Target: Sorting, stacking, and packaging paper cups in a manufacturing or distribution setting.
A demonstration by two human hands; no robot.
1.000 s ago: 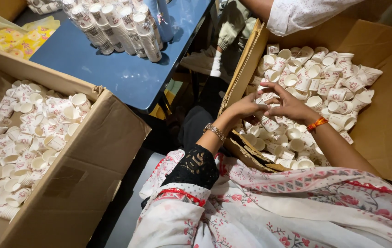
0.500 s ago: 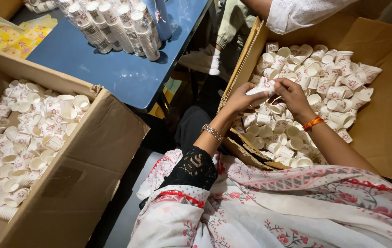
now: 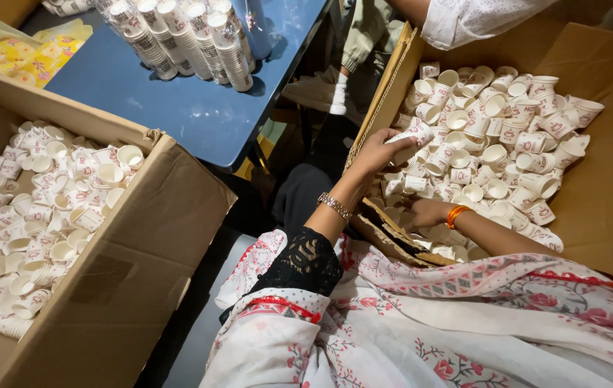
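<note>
My left hand (image 3: 377, 152) reaches over the torn near wall of the right cardboard box (image 3: 608, 208) and is closed around a short stack of small white printed paper cups (image 3: 412, 134). My right hand (image 3: 425, 213), with an orange bangle at the wrist, lies lower in the box's near corner. It rests among the loose paper cups (image 3: 507, 144), and its fingers are partly buried, so their grip is hidden. A metal bracelet sits on my left wrist.
A second cardboard box (image 3: 134, 266) at the left holds several loose cups. Behind it stands a blue table (image 3: 198, 108) with plastic-wrapped cup stacks (image 3: 191, 36) and a yellow packet (image 3: 30, 57). Another person's white sleeve (image 3: 479, 21) shows at the top.
My hands have come apart. The right one dropped toward the box's near corner, and the left stayed up with the cup stack.
</note>
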